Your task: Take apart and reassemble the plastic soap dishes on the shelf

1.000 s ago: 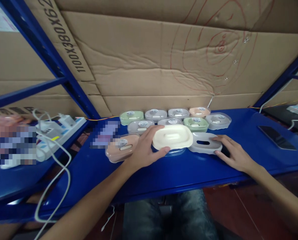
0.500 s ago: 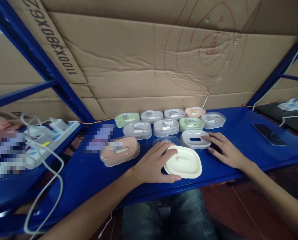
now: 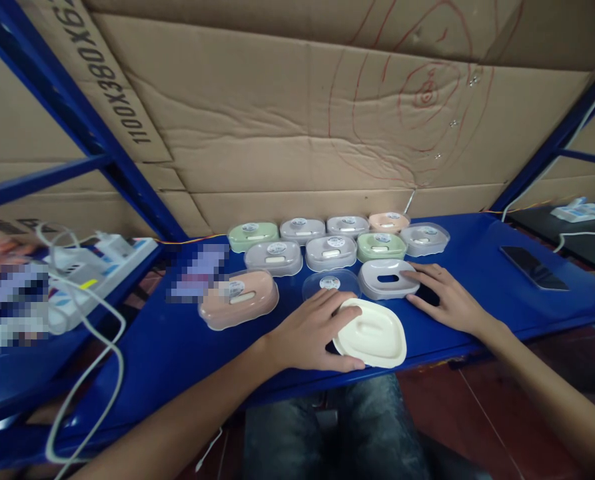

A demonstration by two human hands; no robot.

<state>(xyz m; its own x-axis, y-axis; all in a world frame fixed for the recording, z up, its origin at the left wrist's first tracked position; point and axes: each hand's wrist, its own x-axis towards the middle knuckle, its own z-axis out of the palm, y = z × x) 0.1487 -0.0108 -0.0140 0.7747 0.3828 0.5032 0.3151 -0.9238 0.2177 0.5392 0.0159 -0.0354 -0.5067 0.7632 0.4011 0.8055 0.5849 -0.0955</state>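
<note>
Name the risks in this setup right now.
The cream tray under the left hand lies near the blue shelf's front edge; a push could tip it off. The right hand beside the white tray could nudge it into the closed boxes crowded close behind.

Both forearms are bare to the edge of the picture, with no sleeve, watch, ring or glove showing on either. The left hand (image 3: 310,332) and the right hand (image 3: 447,300) are bare too. Below them, the person's legs are clad in dark blue-grey denim trousers (image 3: 327,433), faded and creased.
</note>
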